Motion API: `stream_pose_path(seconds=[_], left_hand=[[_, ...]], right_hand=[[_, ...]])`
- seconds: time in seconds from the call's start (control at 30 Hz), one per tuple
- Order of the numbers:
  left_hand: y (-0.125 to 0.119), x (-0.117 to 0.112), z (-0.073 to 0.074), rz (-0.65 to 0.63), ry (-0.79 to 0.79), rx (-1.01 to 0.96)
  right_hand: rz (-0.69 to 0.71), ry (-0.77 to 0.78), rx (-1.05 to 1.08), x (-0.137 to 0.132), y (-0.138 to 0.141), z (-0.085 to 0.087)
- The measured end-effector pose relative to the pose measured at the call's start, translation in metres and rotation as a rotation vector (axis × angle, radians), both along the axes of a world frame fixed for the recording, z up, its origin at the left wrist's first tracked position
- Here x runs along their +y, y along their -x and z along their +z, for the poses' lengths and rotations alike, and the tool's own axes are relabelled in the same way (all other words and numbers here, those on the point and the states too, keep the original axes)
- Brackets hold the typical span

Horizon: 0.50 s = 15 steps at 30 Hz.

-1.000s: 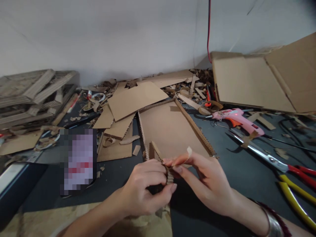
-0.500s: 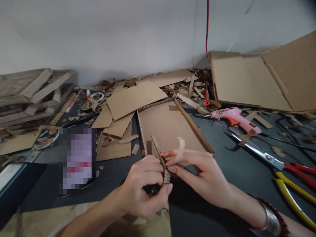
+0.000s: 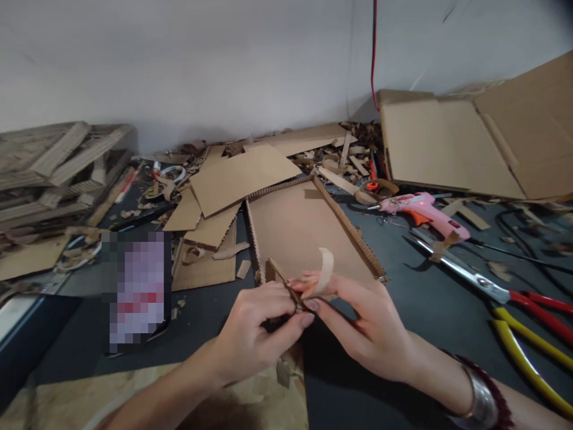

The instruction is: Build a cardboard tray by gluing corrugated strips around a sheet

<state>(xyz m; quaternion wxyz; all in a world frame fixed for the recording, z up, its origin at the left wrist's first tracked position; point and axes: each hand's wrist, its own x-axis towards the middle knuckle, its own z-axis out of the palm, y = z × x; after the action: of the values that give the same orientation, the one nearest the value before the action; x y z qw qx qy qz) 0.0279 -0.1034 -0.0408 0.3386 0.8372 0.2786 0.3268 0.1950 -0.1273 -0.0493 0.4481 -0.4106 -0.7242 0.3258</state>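
Observation:
My left hand (image 3: 255, 328) pinches the end of a narrow corrugated cardboard strip (image 3: 280, 278) at the near end of a flat cardboard panel (image 3: 308, 239). Raised corrugated strips run along the panel's long sides. My right hand (image 3: 367, 319) sits close against the left, its fingers holding a pale curled cardboard strip (image 3: 326, 270). Both hands hide the panel's near end and the lower part of the pinched strip. A metal bangle and a dark beaded bracelet circle my right wrist.
Cardboard sheets and scraps (image 3: 237, 179) lie beyond the panel. To the right are a pink hot glue gun (image 3: 423, 215), red-handled scissors (image 3: 474, 278) and yellow-handled pliers (image 3: 519, 352). A pixelated object (image 3: 134, 292) lies left, beside stacked cardboard lattice (image 3: 58, 161).
The curled strip now stands taller above my right fingers than a second ago. The corrugated strip has tilted, and my hands have drawn closer together over the panel's near end.

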Motion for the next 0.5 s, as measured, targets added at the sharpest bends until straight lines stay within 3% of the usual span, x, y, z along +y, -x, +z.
stream_pose_path(seconds=[0.5], left_hand=[[-0.0011, -0.0023, 0.0004, -0.097, -0.079, 0.002]], right_hand=[[0.01, 0.298, 0.329, -0.0011, 0.0016, -0.007]])
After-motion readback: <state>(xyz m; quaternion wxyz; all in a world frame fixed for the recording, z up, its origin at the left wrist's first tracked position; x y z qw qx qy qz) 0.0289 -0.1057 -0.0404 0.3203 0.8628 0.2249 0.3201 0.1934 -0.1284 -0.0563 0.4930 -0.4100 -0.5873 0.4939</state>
